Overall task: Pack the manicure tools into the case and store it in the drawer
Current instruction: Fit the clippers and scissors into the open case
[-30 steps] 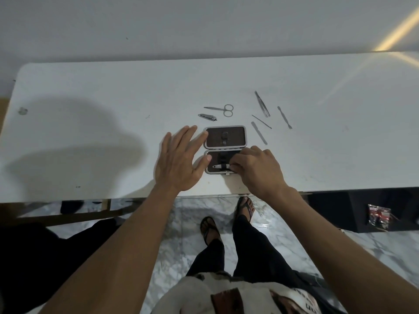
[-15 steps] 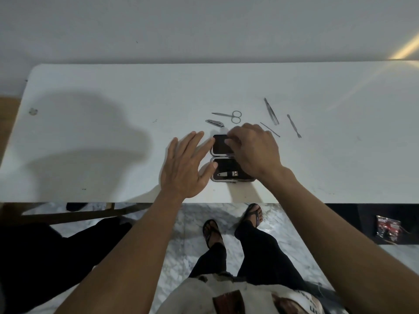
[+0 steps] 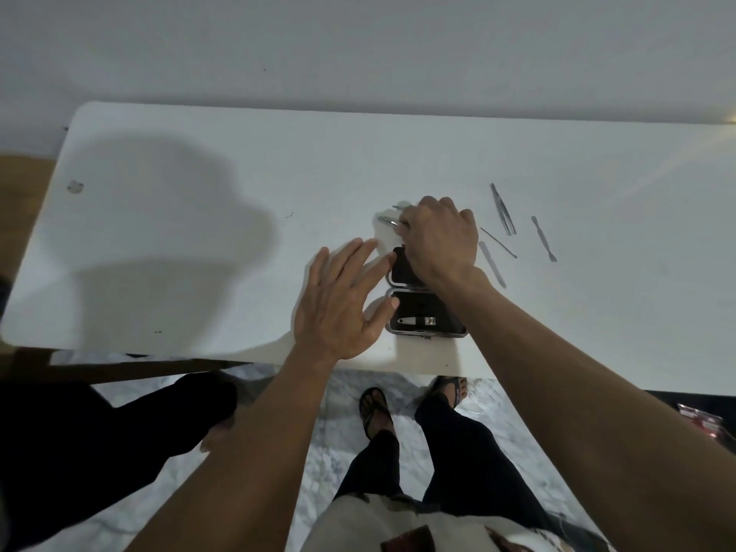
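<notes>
The open black manicure case (image 3: 402,272) lies near the table's front edge. A nail clipper (image 3: 416,321) is strapped in its near half. My left hand (image 3: 342,304) rests flat on the table, fingers spread, touching the case's left side. My right hand (image 3: 438,237) reaches over the far half, fingers curled down onto the end of a small nail clipper (image 3: 385,221) that lies on the table. The scissors are mostly hidden under this hand; only a tip (image 3: 398,207) shows. Tweezers (image 3: 504,211), a thin pick (image 3: 498,243), a file (image 3: 492,264) and a cuticle pusher (image 3: 543,239) lie to the right.
The white table (image 3: 199,253) runs along a grey wall, and its front edge is just below the case. Beneath it are a marble floor, my legs and sandals. A red packet (image 3: 705,424) lies on a dark shelf at lower right.
My right hand left the near half of the case, passed over the far half, and now covers the scissors and touches the small clipper. My left hand stayed beside the case.
</notes>
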